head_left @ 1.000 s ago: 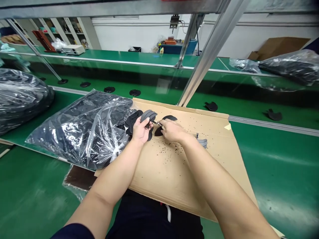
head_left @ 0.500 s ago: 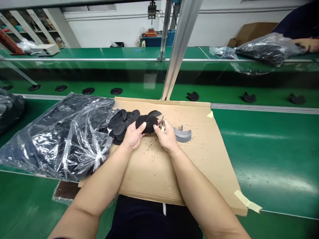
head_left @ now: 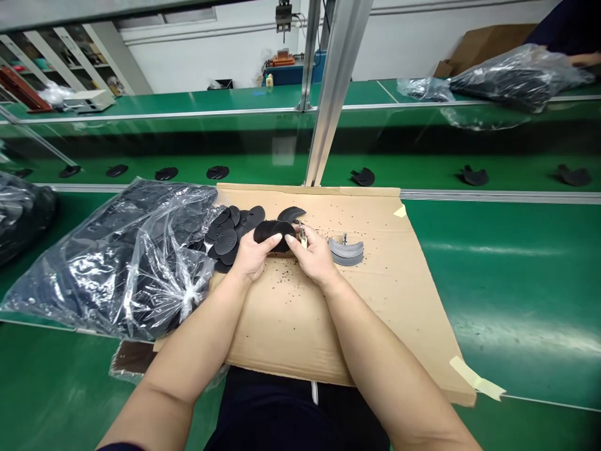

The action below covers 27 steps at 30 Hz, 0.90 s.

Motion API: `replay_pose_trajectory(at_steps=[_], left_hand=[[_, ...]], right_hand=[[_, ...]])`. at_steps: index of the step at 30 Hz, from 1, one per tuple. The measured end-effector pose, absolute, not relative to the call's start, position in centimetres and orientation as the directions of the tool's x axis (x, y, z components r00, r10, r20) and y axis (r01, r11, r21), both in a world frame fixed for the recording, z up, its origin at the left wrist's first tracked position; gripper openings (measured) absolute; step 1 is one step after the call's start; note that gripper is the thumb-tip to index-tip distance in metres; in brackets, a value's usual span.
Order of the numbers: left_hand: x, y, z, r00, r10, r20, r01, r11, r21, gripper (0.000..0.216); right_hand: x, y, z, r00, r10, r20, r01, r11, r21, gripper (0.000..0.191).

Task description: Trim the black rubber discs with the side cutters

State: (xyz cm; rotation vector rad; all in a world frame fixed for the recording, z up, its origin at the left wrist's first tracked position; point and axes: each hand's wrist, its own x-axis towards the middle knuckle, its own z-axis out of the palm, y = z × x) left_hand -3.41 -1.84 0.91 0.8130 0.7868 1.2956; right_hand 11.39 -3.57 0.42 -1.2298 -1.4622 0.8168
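Note:
Both my hands meet over a cardboard sheet [head_left: 375, 313] on the green bench. My left hand [head_left: 251, 254] is closed on a small stack of black round discs [head_left: 270, 230]. My right hand [head_left: 313, 254] pinches the right edge of the same stack and also holds a small metal tool [head_left: 303, 237]. Just behind my hands lies a loose pile of black discs [head_left: 230, 228] spilling from a clear plastic bag [head_left: 122, 257]. A black crescent offcut [head_left: 291, 214] lies beyond the stack, and a small stack of grey crescents [head_left: 346, 252] sits to the right of my right hand.
Dark crumbs speckle the cardboard. Single black pieces [head_left: 364, 177] ride on the green conveyor [head_left: 422, 166] behind an aluminium post [head_left: 335, 94]. More filled plastic bags lie at far left [head_left: 23, 213] and back right [head_left: 511, 78], where another person's hand [head_left: 585, 59] shows.
My hands have tipped the disc stack from facing me to lying flatter, edge-on. The view has shifted slightly; the hands remain at the same spot on the cardboard.

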Motion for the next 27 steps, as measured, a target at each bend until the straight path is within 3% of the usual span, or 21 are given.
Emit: replay_pose_trajectory(at_steps=[6,15,19,27], left_hand=[[-3.7,-1.9,0.8,0.183,0.983,-0.016,-0.477,0.103,0.873,0.034],[-3.4,-1.8,0.9,0.219,0.974,-0.049,-0.522,0.16,0.838,0.039],[-3.9,-1.3,0.8,0.275,0.947,-0.165,-0.539,0.294,0.789,0.039],[-4.3,-1.4,1.2,0.444,0.847,-0.291,-0.52,0.508,0.687,0.025]], right_hand=[[12.0,-3.5,0.5,-0.051,0.973,0.227,0.242,0.232,-0.942,0.034],[11.4,-3.4,0.2,0.076,0.976,0.204,0.239,0.181,-0.954,0.035],[10.9,-3.8,0.6,0.008,0.926,0.378,0.205,0.369,-0.907,0.031],[11.0,-4.1,1.2,-0.089,0.733,0.675,0.443,0.636,-0.632,0.015]])
